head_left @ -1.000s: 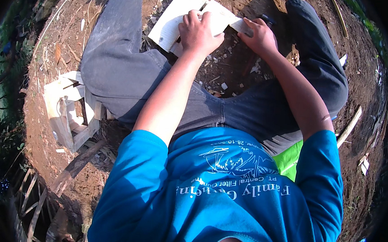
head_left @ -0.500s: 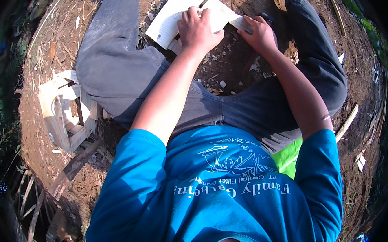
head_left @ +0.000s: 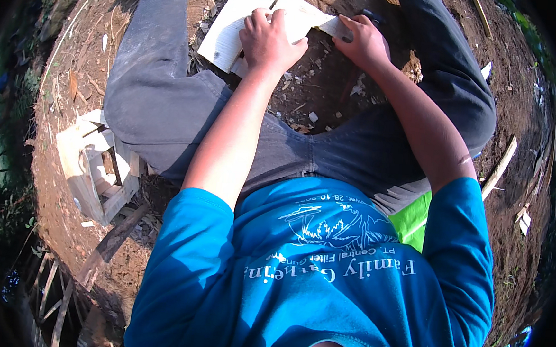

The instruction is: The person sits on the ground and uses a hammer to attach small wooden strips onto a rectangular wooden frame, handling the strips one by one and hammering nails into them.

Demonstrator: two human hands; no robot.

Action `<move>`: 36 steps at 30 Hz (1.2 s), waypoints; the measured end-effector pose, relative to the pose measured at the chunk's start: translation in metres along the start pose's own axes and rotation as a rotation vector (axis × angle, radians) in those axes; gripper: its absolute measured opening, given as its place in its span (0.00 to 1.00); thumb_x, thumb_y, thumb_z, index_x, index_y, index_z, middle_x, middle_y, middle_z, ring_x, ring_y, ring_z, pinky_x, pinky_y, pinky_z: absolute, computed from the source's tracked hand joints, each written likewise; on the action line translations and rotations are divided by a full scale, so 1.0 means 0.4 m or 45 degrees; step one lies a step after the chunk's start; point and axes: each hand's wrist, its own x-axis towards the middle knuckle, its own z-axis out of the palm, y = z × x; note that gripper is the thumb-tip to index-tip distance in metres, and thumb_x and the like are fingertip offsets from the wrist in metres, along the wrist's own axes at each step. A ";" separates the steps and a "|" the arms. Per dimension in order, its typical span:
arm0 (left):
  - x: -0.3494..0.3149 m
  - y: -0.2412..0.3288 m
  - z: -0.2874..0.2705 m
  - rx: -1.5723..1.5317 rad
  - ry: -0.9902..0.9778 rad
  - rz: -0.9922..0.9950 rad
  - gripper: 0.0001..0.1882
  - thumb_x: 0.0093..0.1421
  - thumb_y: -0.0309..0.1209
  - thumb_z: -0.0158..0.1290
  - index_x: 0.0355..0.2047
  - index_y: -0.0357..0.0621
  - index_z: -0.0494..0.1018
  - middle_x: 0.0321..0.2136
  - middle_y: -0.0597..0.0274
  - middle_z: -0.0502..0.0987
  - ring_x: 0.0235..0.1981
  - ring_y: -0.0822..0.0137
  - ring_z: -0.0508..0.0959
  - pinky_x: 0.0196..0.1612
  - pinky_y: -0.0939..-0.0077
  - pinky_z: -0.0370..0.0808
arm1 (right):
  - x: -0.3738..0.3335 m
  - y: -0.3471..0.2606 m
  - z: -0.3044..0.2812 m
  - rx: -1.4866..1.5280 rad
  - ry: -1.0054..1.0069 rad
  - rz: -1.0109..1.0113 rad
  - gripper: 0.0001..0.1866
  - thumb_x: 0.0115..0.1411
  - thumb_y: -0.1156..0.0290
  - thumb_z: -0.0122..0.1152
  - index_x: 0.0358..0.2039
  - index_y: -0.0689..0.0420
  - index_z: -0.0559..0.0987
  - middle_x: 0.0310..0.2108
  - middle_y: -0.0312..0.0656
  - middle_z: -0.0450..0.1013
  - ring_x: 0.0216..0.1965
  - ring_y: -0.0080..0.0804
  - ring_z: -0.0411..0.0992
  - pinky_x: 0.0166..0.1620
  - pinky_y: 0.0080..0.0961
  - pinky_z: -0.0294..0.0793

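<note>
Between my legs, a pale wide wooden board (head_left: 228, 33) lies tilted near the top of the view. A second pale board (head_left: 300, 12) sits against its right side, with a narrow dark gap between them at the far end. My left hand (head_left: 266, 42) rests over the second board, fingers bent on its face and thumb stretched to the right. Off that board's right end juts a small wooden strip (head_left: 330, 26), which my right hand (head_left: 366, 44) pinches between thumb and fingers. The undersides of the boards are hidden.
A pale wooden frame (head_left: 91, 173) stands on the soil beside my left knee. Behind it lies a rough log (head_left: 113, 242). Wood chips (head_left: 313, 116) litter the ground between my legs. At the right are a split stick (head_left: 501, 166) and a bright green item (head_left: 410, 223); a dark object (head_left: 371, 15) lies beyond my right hand.
Both hands and the boards appear slightly further left and higher in the picture, as the view has shifted a little. The hold on the wood looks the same.
</note>
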 end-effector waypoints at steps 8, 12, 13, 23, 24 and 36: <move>0.006 -0.006 -0.003 0.035 -0.080 0.048 0.34 0.49 0.53 0.69 0.52 0.49 0.75 0.50 0.50 0.69 0.54 0.49 0.70 0.54 0.50 0.72 | 0.000 0.002 -0.002 -0.001 0.002 0.018 0.33 0.50 0.51 0.70 0.57 0.51 0.81 0.49 0.47 0.77 0.48 0.45 0.79 0.53 0.37 0.79; 0.008 -0.006 -0.008 0.071 -0.120 0.062 0.34 0.49 0.52 0.69 0.53 0.52 0.76 0.51 0.50 0.69 0.54 0.48 0.70 0.54 0.51 0.73 | 0.004 -0.002 0.001 -0.005 0.016 0.017 0.34 0.50 0.51 0.70 0.56 0.55 0.81 0.48 0.49 0.78 0.50 0.46 0.78 0.54 0.38 0.78; 0.008 -0.005 -0.010 0.088 -0.131 0.066 0.34 0.49 0.52 0.69 0.54 0.52 0.76 0.51 0.50 0.69 0.54 0.48 0.70 0.54 0.50 0.74 | 0.003 0.000 0.004 -0.040 0.010 0.010 0.34 0.51 0.50 0.70 0.57 0.53 0.81 0.48 0.47 0.78 0.49 0.45 0.78 0.54 0.37 0.79; 0.006 0.002 -0.005 0.077 -0.115 0.058 0.34 0.49 0.54 0.69 0.54 0.55 0.76 0.51 0.53 0.70 0.56 0.49 0.70 0.55 0.48 0.74 | 0.018 0.047 0.057 -0.090 0.060 -0.066 0.33 0.57 0.48 0.70 0.59 0.52 0.79 0.49 0.47 0.78 0.49 0.41 0.79 0.55 0.34 0.78; 0.005 0.000 -0.001 0.080 -0.117 0.061 0.34 0.50 0.54 0.69 0.55 0.55 0.76 0.52 0.53 0.70 0.56 0.49 0.69 0.55 0.48 0.73 | 0.017 0.042 0.062 -0.104 0.068 -0.068 0.32 0.59 0.49 0.69 0.59 0.52 0.79 0.48 0.46 0.79 0.48 0.39 0.79 0.54 0.33 0.78; 0.006 -0.003 0.014 0.194 -0.163 0.175 0.37 0.57 0.57 0.61 0.60 0.48 0.74 0.56 0.42 0.67 0.60 0.43 0.65 0.60 0.45 0.70 | 0.046 -0.013 -0.022 0.043 -0.075 0.028 0.20 0.57 0.58 0.65 0.47 0.54 0.83 0.41 0.51 0.79 0.48 0.50 0.78 0.52 0.42 0.79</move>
